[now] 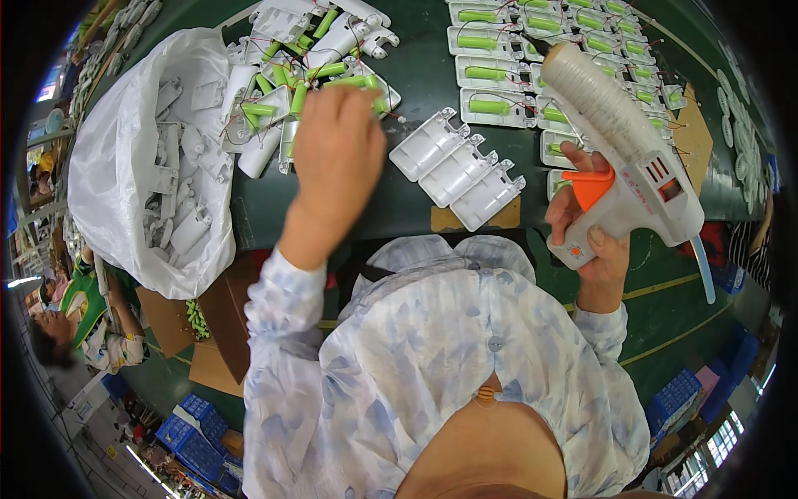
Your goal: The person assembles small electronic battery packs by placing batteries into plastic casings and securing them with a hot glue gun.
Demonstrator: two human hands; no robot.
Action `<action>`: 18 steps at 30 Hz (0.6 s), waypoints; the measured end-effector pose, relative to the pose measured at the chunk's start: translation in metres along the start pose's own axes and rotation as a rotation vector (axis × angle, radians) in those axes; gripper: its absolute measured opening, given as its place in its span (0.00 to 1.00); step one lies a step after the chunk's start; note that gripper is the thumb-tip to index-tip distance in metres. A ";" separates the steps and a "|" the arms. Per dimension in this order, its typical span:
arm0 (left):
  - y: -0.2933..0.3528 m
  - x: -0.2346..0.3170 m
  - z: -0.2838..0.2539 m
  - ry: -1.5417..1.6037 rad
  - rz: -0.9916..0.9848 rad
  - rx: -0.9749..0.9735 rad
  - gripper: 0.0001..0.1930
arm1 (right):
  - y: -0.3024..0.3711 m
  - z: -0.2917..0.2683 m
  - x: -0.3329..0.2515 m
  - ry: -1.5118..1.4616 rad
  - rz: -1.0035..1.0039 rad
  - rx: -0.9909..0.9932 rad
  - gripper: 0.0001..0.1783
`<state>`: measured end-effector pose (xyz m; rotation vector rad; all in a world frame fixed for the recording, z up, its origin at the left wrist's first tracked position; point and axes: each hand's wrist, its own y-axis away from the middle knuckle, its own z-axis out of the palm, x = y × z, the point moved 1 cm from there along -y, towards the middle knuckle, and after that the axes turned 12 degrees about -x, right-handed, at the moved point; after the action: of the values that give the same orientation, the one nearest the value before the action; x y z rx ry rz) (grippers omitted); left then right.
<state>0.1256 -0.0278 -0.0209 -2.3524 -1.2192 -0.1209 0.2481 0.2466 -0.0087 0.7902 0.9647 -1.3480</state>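
My right hand (pixel 592 223) grips a white hot glue gun (pixel 632 162) with an orange trigger, its nozzle pointing up and left over the table. My left hand (pixel 337 154) reaches forward over a pile of white plastic shells with green cylindrical batteries and thin wires (pixel 303 71); its fingers are curled down into the pile and what they hold is hidden. Three empty white shell halves (pixel 457 169) lie side by side between my two hands.
Rows of white shells fitted with green batteries (pixel 507 75) cover the dark green table (pixel 416 91) at the back right. A white plastic bag of white parts (pixel 158 166) sits at the left. Cardboard boxes (pixel 220 333) and blue crates (pixel 195 432) stand below; another person (pixel 79 324) is at the far left.
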 end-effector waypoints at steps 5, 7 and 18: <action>-0.032 -0.030 -0.002 -0.078 0.285 -0.234 0.18 | 0.007 0.008 -0.013 0.004 0.184 -0.095 0.41; -0.040 -0.041 -0.001 -0.082 0.329 -0.242 0.15 | 0.010 0.004 -0.015 0.051 0.252 -0.103 0.42; 0.025 -0.015 -0.060 0.573 -0.152 -0.295 0.06 | 0.007 0.012 -0.026 0.181 0.554 -0.208 0.38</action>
<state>0.1446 -0.0784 0.0179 -2.2131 -1.1343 -1.0100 0.2567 0.2472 0.0199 0.9430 0.9188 -0.6964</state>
